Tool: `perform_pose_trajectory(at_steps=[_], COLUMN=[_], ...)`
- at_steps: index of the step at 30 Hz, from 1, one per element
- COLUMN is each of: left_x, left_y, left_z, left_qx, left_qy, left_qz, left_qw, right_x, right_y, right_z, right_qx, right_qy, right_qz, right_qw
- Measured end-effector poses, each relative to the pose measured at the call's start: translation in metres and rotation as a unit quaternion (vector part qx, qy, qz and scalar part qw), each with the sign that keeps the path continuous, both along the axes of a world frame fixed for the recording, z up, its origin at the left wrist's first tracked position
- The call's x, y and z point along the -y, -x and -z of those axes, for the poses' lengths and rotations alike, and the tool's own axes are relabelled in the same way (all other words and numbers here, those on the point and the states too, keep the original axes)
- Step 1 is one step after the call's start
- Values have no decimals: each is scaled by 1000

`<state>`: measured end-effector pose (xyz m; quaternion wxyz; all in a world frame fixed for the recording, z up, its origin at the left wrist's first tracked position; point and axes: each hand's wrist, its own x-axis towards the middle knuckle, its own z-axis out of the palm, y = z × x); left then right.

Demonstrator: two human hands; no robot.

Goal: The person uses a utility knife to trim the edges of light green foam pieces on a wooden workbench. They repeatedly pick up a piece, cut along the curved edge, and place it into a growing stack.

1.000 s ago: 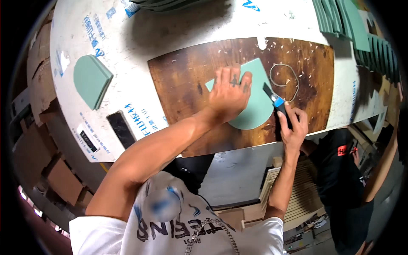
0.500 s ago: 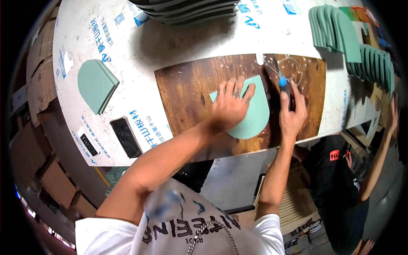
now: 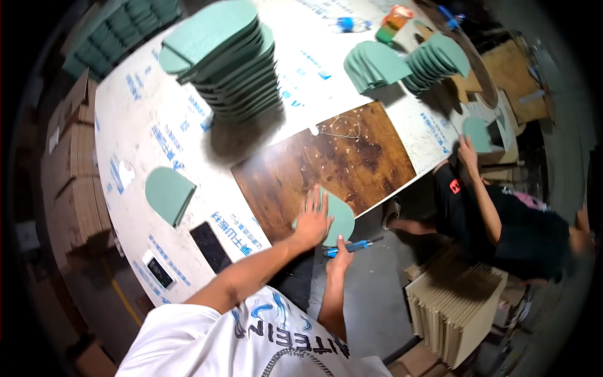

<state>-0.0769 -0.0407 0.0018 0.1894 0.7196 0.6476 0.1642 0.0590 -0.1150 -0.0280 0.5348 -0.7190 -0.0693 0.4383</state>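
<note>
A pale green rounded panel (image 3: 341,220) lies at the near edge of a dark wooden board (image 3: 295,166), its curved end reaching past that edge. My left hand (image 3: 314,223) rests flat on it, fingers stretched out. Below the curved edge, my right hand (image 3: 339,259) grips a knife (image 3: 356,246) with a blue and black handle, its dark narrow tip pointing right. My right thumb is close to the panel's rim; I cannot tell if they touch. A loop of thin cord (image 3: 344,127) and pale scraps lie on the board.
A tall stack of green panels (image 3: 235,69) stands at the far left, with more panels (image 3: 374,66) at the far right. Nearer left are another green panel (image 3: 166,193) and a dark phone (image 3: 210,246). A co-worker (image 3: 496,220) handles a green panel at right, beside stacked cardboard (image 3: 455,308).
The view has swung and shifted. The panel has come from the board's middle to its near edge under my left hand. My right hand has brought the knife down beside the panel's curved end.
</note>
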Motion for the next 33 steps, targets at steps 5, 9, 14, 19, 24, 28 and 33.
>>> perform_pose_trajectory(at_steps=[5, 9, 14, 19, 24, 28, 33], left_x=[43, 20, 3, 27, 53, 75, 91], left_y=[12, 49, 83, 116, 132, 165, 182], left_z=[-43, -73, -175, -235, -311, -334, -322], left_qx=[-37, 115, 486, 743, 735, 625, 607], left_qy=[121, -42, 363, 239, 121, 155, 147], left_qz=[73, 81, 102, -24, -3, 49, 95], left_qw=[989, 989, 788, 625, 668, 763, 775], right_x=[23, 25, 8, 9, 33, 42, 42], right_y=[-25, -40, -18, 17, 52, 67, 71], right_z=[-51, -102, -192, -272, -297, -319, -323], right_qx=[15, 51, 25, 27, 29, 0, 3], right_qy=[-44, -90, -181, -257, -344, -405, -433], right_qz=[17, -143, -110, -184, -117, -81, -90], right_qw=[999, 984, 977, 948, 931, 911, 897])
